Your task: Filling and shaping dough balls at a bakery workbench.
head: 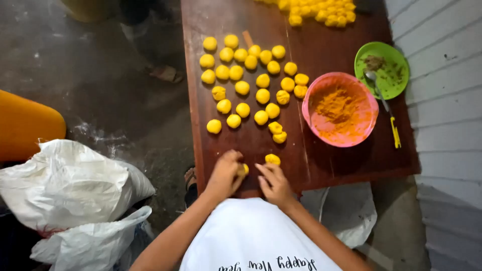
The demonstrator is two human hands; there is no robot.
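Note:
My left hand (224, 173) is closed around a small yellow dough ball (245, 169) at the near edge of the dark wooden table (321, 160). Beside it, my right hand (273, 183) rests with fingers spread, its fingertips just below another yellow ball (272, 159) that lies on the table. Further out, several more yellow balls (251, 85) lie in loose rows across the table's middle.
A pink bowl (369, 100) of orange filling stands right of the balls. A green plate (394, 57) with a spoon (375, 83) is beyond it. More yellow pieces (321, 11) are piled at the far end. White sacks (70, 185) lie on the floor at left, near an orange container (25, 123).

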